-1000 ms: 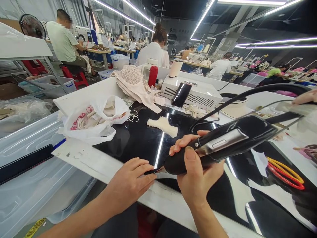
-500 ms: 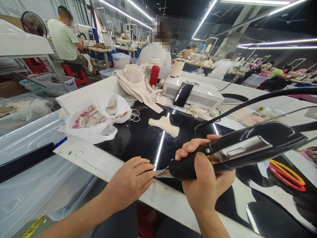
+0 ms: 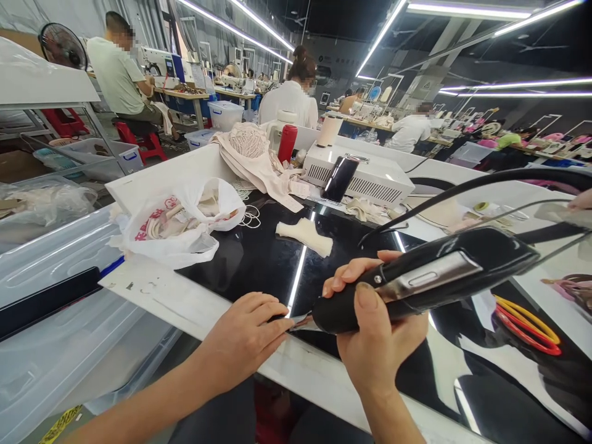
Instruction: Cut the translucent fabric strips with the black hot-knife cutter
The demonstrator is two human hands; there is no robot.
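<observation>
We hold the black tool (image 3: 490, 256) in our right hand (image 3: 383, 336), fingers wrapped round its grip, and its narrow tip (image 3: 303, 322) points down to the left, just inside the near edge of the desk (image 3: 160, 299). Our left hand (image 3: 247, 336) rests by that same edge, fingers bent together at the tip; we cannot tell whether they pinch anything, since the dark bit there is too small to read.

The fingertips look most at risk: if the tip skids on the glossy black top, it could run straight into them. Our thumb sits just beside the metal lever (image 3: 430, 274), so a tightened grip might press it by accident. The black cable (image 3: 439, 188) arcs above the tool, towards the desk's right edge; if it snags, it could jerk our aim. Working this close to the near edge, we could also let something small slide off. The pale fabric piece (image 3: 305, 235) lies farther in, well apart from the tip, and seems safe enough.
</observation>
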